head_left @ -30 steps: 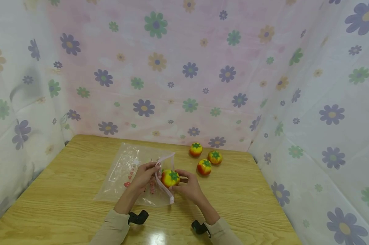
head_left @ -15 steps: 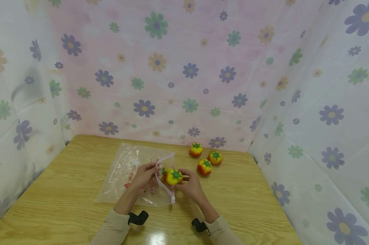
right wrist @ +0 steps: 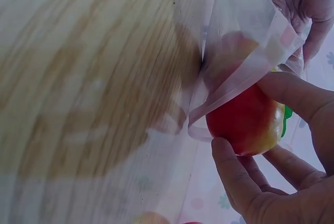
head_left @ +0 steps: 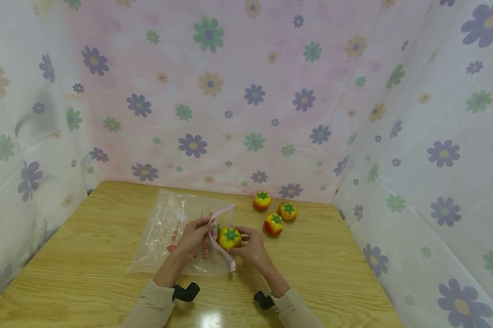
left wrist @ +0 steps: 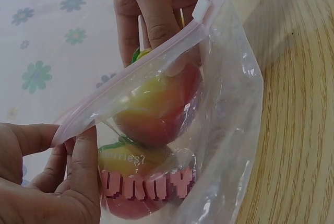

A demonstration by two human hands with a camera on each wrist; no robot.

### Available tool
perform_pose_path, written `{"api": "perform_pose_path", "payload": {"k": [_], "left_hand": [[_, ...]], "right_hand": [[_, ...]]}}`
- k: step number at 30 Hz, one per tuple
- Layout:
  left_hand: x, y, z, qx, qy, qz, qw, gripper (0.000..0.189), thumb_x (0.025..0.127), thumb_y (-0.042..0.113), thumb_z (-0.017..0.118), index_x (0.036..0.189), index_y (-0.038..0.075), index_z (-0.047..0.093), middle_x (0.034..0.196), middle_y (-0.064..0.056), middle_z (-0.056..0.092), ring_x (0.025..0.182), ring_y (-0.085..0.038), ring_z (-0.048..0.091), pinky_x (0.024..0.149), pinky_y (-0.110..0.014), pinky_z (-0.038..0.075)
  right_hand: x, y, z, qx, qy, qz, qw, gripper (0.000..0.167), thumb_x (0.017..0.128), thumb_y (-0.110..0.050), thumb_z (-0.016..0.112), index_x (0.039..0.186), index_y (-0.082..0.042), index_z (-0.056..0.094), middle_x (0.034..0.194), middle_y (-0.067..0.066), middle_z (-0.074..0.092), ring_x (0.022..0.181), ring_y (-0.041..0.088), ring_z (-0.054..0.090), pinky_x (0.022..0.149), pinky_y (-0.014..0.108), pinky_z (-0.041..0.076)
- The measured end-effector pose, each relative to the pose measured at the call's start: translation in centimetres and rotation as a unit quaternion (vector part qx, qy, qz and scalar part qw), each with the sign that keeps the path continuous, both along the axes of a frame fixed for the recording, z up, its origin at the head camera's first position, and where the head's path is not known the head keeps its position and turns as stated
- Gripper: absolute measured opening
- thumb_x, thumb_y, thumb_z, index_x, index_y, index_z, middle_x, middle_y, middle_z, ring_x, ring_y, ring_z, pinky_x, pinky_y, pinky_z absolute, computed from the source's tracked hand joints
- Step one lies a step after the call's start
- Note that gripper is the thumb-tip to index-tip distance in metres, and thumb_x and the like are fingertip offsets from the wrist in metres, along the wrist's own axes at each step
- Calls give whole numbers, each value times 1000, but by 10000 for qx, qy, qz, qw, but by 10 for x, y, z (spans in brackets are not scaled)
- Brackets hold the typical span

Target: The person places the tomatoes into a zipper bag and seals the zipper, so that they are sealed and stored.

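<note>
My left hand pinches the pink zip edge of a clear zip bag printed with pink lettering. My right hand holds a shiny red-and-yellow toy fruit with a green leafy top in the bag's mouth, thumb on one side and fingers on the other. In the left wrist view its lower part shows through the plastic. Beneath it, inside the bag, rests a second toy fruit, partly covered by the lettering. The zip's white slider sits at the end of the opening.
Three more toy fruits stand at the back right: one by the rear edge, one to its right and one nearer. The wooden table is walled by flowered cloth.
My right hand shifted the fruit slightly right, out of the bag's mouth, then back left into it. The inner fruit came into view beside it. My left hand keeps its pinch.
</note>
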State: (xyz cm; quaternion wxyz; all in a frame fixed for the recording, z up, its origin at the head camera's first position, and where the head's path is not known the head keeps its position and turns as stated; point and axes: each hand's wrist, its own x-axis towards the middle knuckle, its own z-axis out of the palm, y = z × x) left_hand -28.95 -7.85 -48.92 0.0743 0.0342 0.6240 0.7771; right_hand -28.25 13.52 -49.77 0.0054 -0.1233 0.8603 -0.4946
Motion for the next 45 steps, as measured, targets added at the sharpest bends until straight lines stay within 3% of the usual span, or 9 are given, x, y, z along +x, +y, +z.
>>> {"api": "perform_pose_path", "payload": {"k": [8, 15, 23, 32, 45], "left_hand": [[-1, -1, 0, -126, 93, 35, 9999, 41, 106, 12, 55, 139, -12, 52, 90, -6, 65, 73, -11, 64, 57, -17, 44], [-1, 1, -7, -33, 497, -37, 9988, 41, 105, 13, 57, 133, -16, 54, 87, -5, 65, 75, -12, 65, 67, -20, 54], [-2, 4, -7, -126, 30, 133, 9998, 36, 105, 9, 56, 133, -13, 56, 89, -5, 65, 76, -12, 63, 68, -21, 56], [-1, 2, -5, -136, 36, 78, 9999, 36, 106, 9, 55, 133, -13, 55, 88, -4, 64, 77, -12, 62, 69, -21, 55], [-3, 0, -7, -68, 0, 85, 9999, 37, 106, 9, 53, 137, -11, 54, 87, -5, 63, 76, -13, 62, 68, -20, 55]], "right_hand": [[-5, -4, 1, 55, 192, 186, 9996, 64, 77, -5, 88, 135, 4, 62, 129, 23, 64, 105, 39, 68, 87, 45, 60], [-6, -8, 0, -1, 130, 250, 9996, 63, 78, -2, 86, 135, 4, 61, 130, 24, 63, 106, 41, 68, 86, 43, 61], [-8, -12, 2, -16, 57, 257, 9997, 63, 78, 1, 85, 136, 4, 61, 132, 25, 62, 109, 42, 67, 86, 44, 61], [-10, -12, 1, 16, 42, 315, 9995, 62, 78, 6, 84, 136, 6, 61, 133, 25, 63, 108, 41, 68, 88, 45, 60], [-12, -13, -3, 198, -203, 216, 9994, 64, 80, -1, 85, 138, 4, 59, 132, 25, 62, 108, 39, 68, 87, 44, 60]]}}
